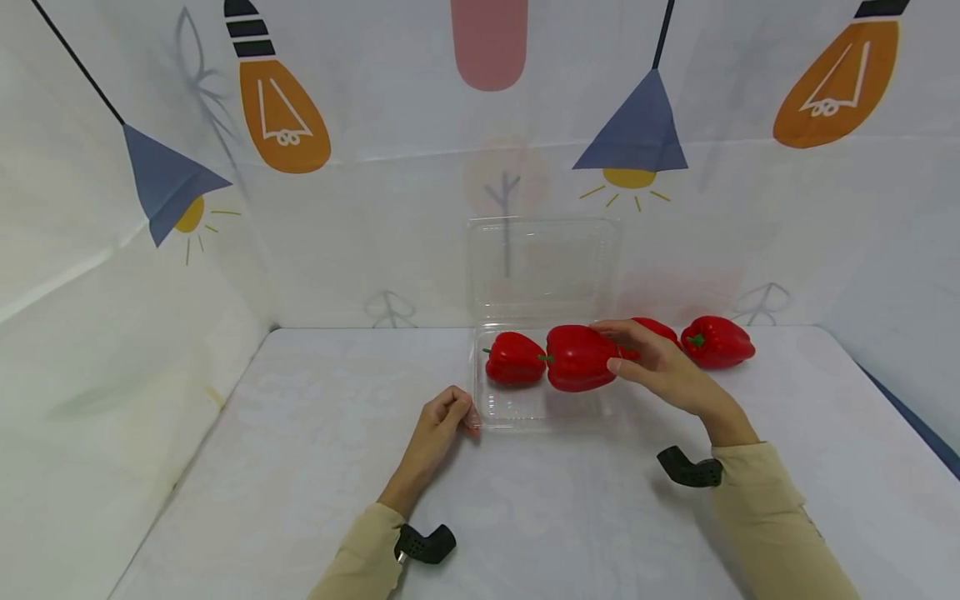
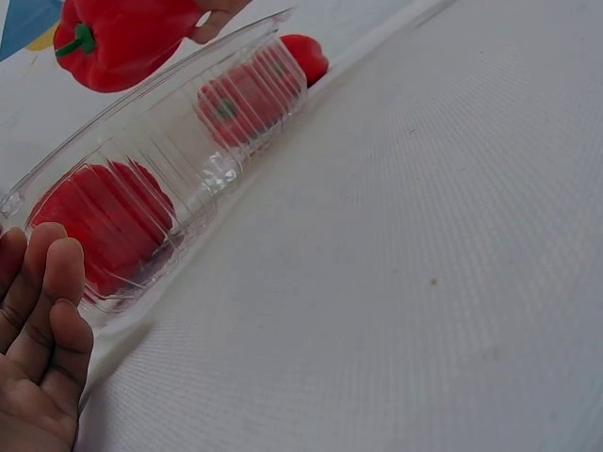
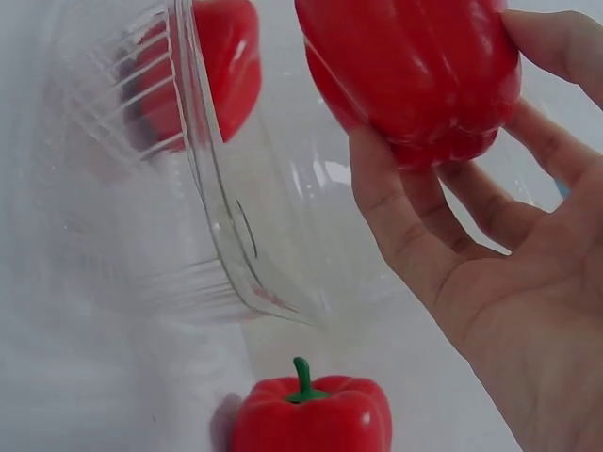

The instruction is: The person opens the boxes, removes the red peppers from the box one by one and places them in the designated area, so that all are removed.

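Note:
My right hand (image 1: 663,367) holds a red bell pepper (image 1: 576,358) with its fingers and thumb around the bottom end, the green stem pointing left. The held pepper (image 3: 415,71) hangs above a clear plastic container (image 1: 517,417), whose lid (image 1: 543,267) stands raised at the back. Inside the container's left part lies another red bell pepper (image 1: 514,358). At the container's left side, my left hand (image 1: 442,421) grips the edge with curled fingers. Its fingertips (image 2: 64,268) lie against the end wall in the left wrist view; the thumb is hidden there.
To the right of the container, a red bell pepper (image 1: 717,342) lies on the white table (image 1: 525,517). Next to it is another pepper (image 1: 657,327), partly hidden by my right hand. A white patterned cloth (image 1: 390,225) hangs behind the table.

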Demonstrator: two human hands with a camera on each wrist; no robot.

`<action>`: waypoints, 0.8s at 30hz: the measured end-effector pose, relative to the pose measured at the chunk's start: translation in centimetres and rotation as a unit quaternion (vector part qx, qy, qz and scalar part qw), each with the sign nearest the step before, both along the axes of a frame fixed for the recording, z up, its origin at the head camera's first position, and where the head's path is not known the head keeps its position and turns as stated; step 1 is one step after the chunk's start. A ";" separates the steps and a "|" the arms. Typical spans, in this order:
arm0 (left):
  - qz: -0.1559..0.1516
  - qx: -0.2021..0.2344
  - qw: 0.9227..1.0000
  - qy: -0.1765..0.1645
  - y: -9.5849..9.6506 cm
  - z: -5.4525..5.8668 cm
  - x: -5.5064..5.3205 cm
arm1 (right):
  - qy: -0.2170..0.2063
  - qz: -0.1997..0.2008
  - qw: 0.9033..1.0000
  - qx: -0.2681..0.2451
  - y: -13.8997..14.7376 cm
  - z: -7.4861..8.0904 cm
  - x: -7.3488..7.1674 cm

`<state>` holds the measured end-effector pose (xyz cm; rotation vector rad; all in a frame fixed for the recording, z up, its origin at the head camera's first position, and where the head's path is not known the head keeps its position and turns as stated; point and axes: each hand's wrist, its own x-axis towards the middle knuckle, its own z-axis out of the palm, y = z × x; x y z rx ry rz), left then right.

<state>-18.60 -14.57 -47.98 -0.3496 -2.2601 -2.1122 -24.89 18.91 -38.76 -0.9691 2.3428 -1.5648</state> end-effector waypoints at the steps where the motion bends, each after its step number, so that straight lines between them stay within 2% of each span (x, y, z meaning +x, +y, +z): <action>1: 0.000 0.000 1.000 -0.001 0.0 0.0 0.0 | 0.000 0.000 1.000 0.001 0.1 0.0 0.0; 9: 0.002 0.000 1.000 -0.012 0.1 0.1 0.0 | -0.005 0.009 1.000 0.008 0.9 0.5 0.1; 19: 0.008 -0.006 1.000 -0.025 0.1 0.4 0.0 | -0.023 -0.009 0.999 0.036 1.8 0.8 0.4; 24: 0.010 -0.014 0.999 -0.047 0.0 1.1 0.2 | -0.016 -0.001 1.000 0.027 2.5 0.9 0.3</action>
